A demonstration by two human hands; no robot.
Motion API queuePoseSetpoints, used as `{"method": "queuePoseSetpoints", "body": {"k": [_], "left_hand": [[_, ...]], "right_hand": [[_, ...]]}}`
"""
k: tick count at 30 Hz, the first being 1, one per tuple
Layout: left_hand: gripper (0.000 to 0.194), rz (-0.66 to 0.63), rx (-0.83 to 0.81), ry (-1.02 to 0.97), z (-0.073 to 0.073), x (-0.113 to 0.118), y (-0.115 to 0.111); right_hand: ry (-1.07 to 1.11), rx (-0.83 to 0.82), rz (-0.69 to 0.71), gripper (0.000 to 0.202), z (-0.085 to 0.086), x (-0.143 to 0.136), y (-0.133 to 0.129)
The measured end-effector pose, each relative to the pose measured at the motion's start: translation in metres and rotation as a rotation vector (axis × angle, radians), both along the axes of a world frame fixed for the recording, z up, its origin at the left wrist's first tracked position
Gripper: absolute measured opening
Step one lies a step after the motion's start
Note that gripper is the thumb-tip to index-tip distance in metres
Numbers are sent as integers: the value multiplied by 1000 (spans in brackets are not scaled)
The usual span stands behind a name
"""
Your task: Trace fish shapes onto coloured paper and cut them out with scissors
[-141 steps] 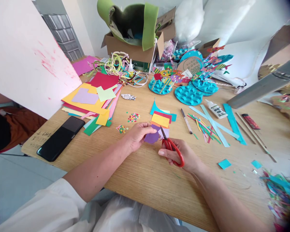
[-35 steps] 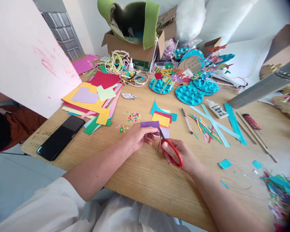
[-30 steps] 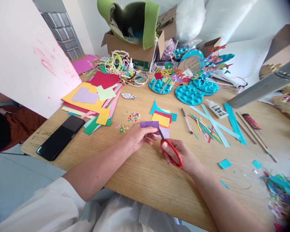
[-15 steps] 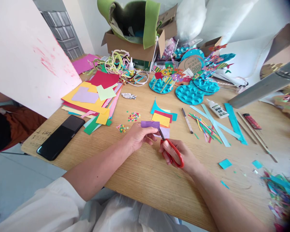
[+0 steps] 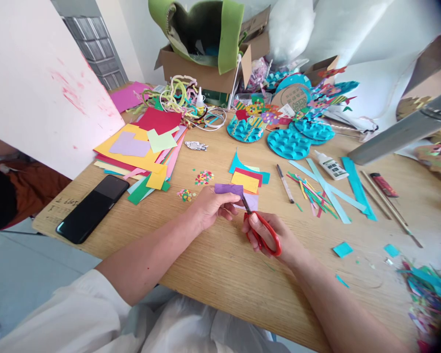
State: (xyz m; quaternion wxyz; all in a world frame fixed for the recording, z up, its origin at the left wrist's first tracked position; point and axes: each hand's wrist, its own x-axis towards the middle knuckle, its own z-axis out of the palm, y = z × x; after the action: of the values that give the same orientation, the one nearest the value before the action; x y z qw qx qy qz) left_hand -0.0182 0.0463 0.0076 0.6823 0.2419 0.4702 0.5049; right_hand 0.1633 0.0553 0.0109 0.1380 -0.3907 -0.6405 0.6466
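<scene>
My left hand (image 5: 213,208) pinches a small purple piece of paper (image 5: 228,189) between thumb and fingers. Red-handled scissors (image 5: 268,233) are gripped in my right hand (image 5: 270,230), their dark blades meeting the paper's right edge. Beneath and behind the paper lie a yellow paper piece (image 5: 244,181), a red one and a teal offcut (image 5: 236,163), with a lilac sheet (image 5: 253,202) partly hidden by my hands. Two little heaps of coloured paper bits (image 5: 204,177) sit left of these. A small fish cutout (image 5: 196,146) rests farther back.
At left are a black phone (image 5: 92,208) and stacked coloured paper (image 5: 132,147). To the right lie a pen (image 5: 285,184), thin paper strips (image 5: 314,196), a glue bottle (image 5: 330,165), a grey cylinder (image 5: 400,128) and shredded scraps (image 5: 429,294). Blue egg-tray crafts (image 5: 288,141) stand behind.
Almost nothing differs. The scissor handles in my right hand have shifted very slightly to the right, while my left hand and the purple paper stay in place.
</scene>
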Motion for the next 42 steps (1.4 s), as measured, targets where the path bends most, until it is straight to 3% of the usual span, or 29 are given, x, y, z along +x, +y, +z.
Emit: {"method": "queuePoseSetpoints", "body": {"k": [42], "left_hand": [[15, -23, -23, 44, 2, -3, 1]], "right_hand": [[-45, 40, 49, 57, -2, 0, 2]]}}
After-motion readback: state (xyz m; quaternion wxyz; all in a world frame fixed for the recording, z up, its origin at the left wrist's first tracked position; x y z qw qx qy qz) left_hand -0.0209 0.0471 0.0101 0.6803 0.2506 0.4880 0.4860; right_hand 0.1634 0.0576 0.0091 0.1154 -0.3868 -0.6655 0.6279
